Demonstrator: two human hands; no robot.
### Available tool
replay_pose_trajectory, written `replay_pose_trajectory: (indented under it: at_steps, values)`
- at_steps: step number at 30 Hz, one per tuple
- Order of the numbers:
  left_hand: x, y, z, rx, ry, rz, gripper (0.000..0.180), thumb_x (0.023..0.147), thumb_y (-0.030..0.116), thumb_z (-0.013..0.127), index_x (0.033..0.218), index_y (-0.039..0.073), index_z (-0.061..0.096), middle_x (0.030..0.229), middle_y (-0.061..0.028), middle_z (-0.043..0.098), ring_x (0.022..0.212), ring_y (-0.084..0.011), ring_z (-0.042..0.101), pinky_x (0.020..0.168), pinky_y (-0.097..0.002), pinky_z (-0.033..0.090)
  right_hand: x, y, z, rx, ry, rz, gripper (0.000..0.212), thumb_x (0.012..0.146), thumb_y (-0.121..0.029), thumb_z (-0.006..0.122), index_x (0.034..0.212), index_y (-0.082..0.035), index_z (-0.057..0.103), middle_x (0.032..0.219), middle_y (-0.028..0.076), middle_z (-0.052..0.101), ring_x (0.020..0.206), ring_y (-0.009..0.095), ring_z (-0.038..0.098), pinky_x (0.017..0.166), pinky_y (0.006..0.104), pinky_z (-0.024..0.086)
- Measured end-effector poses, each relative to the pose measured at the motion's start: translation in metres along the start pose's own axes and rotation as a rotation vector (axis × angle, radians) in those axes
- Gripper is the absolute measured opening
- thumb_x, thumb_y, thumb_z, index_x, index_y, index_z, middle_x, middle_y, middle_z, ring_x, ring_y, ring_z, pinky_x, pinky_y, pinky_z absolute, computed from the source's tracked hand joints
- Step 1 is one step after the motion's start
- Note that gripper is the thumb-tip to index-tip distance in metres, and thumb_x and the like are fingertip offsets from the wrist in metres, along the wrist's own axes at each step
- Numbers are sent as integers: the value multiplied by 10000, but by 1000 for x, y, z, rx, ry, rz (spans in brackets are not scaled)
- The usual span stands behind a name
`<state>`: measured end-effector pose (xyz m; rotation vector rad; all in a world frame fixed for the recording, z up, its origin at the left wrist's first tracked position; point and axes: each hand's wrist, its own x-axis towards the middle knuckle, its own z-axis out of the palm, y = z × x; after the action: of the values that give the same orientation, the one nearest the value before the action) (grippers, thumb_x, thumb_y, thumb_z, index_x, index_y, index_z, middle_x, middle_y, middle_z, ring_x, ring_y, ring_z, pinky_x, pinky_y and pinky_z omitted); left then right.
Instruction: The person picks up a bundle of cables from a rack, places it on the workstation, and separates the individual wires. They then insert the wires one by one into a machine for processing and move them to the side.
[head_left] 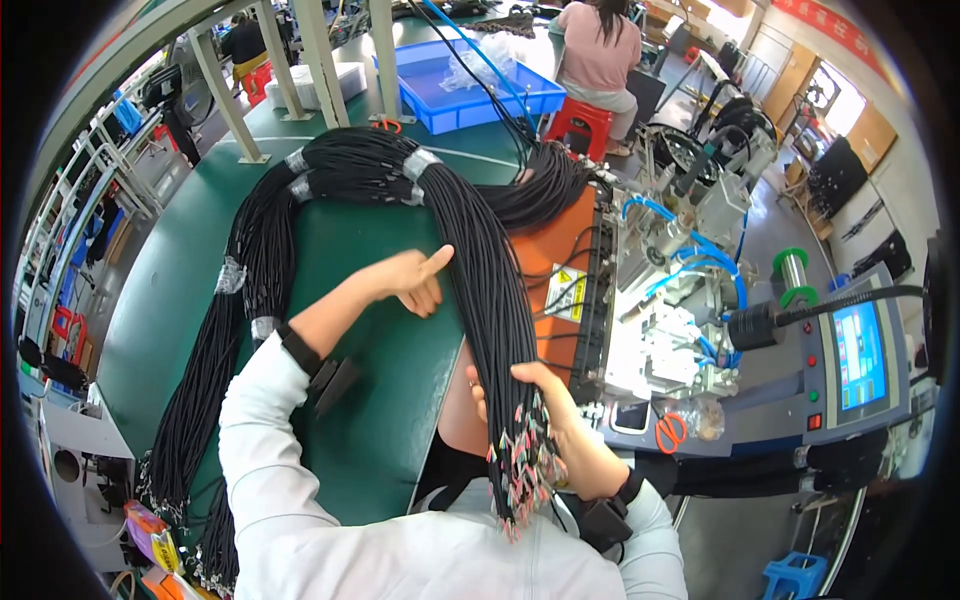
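A thick bundle of black cables point(490, 290) runs from the far part of the green table down toward my body. Near its stripped ends, where red and white wires point(520, 455) fan out, my right hand point(545, 405) is wrapped round it, thumb on top. My left hand point(410, 280) is just left of the bundle at mid-length, thumb stretched toward it and fingers loosely bent; nothing shows in it. Clear plastic wrap point(421, 162) binds the bundle at its far bend. More black cable bundles point(265, 240) lie left of my left forearm.
The green table point(370, 380) carries a blue tray point(440, 80) at the back. To the right stand a machine with blue tubes point(680, 300), red-handled scissors point(670, 432), a solder wire spool point(795, 275) and a screen panel point(858, 350). A person in pink point(598, 50) sits on a red stool behind.
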<state>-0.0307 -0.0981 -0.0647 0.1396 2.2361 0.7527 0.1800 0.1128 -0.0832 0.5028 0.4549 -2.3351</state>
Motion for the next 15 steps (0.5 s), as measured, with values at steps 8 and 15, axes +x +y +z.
replay_pose_trajectory:
  at_steps: [8, 15]
  values:
    - [-35, 19, 92, -1328, -87, 225, 534, 935, 497, 504, 998, -12, 654, 938, -161, 693, 800, -256, 685, 729, -385, 562, -17, 11, 42, 3, -315, 97, 482, 819, -242, 596, 1227, 9, 540, 1087, 137, 642, 962, 226, 646, 872, 448, 542]
    - [-45, 16, 85, -1308, -155, 156, 281, 847, 176, 701, 994, -56, 637, 942, -179, 681, 796, -281, 689, 713, -446, 581, 14, -7, 19, -684, -98, -329, 460, 844, -221, 644, 1206, 44, 543, 1114, 161, 652, 990, 237, 645, 873, 388, 518]
